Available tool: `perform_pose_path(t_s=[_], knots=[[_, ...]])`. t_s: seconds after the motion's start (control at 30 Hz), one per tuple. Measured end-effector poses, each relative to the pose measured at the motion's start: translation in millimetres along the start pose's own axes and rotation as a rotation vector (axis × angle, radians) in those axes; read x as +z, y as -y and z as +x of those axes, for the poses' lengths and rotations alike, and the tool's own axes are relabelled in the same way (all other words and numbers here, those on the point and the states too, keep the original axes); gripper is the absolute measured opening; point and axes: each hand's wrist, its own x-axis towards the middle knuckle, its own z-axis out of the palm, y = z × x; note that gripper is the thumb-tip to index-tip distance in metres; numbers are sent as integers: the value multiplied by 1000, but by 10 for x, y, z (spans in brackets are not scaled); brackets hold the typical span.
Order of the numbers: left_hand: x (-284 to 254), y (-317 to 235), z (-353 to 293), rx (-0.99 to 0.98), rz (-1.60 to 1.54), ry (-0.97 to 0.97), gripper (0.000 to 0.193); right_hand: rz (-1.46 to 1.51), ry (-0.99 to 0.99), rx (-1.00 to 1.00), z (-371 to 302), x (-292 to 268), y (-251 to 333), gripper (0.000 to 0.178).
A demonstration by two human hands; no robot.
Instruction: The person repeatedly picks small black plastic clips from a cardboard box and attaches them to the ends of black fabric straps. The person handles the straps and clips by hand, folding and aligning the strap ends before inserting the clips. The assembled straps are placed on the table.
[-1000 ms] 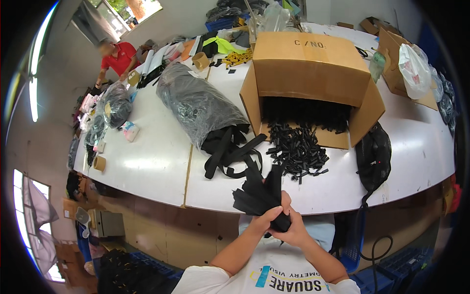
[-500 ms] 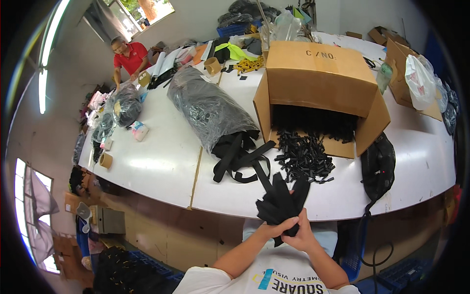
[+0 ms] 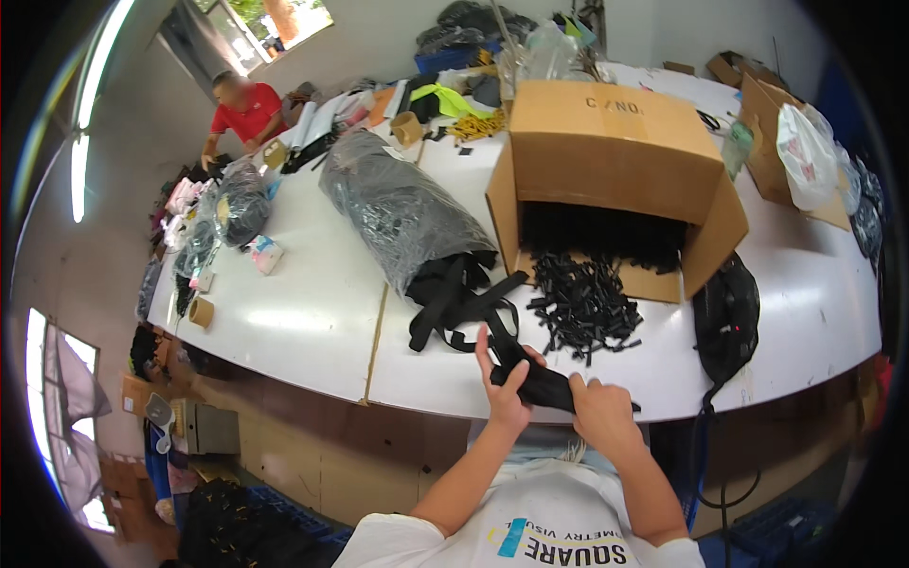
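Note:
A bundle of flat black webbing straps (image 3: 543, 386) stretches between my hands at the table's near edge. My left hand (image 3: 507, 393) grips its left part, thumb across the top and one finger pointing up. My right hand (image 3: 604, 413) is closed round the right end, and a short dark tip shows beyond it. From the bundle, webbing leads back to loose black straps (image 3: 445, 308), which spill from the mouth of a clear plastic bag (image 3: 402, 208). Just past my hands lies a heap of small black pieces (image 3: 584, 308), too small to name.
An open cardboard box (image 3: 615, 142) with black contents stands behind the heap. A black mesh bag (image 3: 726, 312) lies at its right. A tape roll (image 3: 201, 312) sits at the table's left edge. Across the table, a person in a red shirt (image 3: 251, 114) reaches toward wrapped bundles.
The fanned straps are now drawn together into a flatter, sideways bundle. My hands have moved apart and forward over the table edge. The other person's arm has shifted left.

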Motion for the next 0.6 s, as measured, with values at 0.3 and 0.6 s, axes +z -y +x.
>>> perform_pose_path(t_s=[0.3,0.6], knots=[[-592,196,-38,356,1002,1,30,-176,-61,-104,206,334,-154,17],[-593,55,-26,464,1285,86,30,-170,-174,-76,153,356,-231,44]])
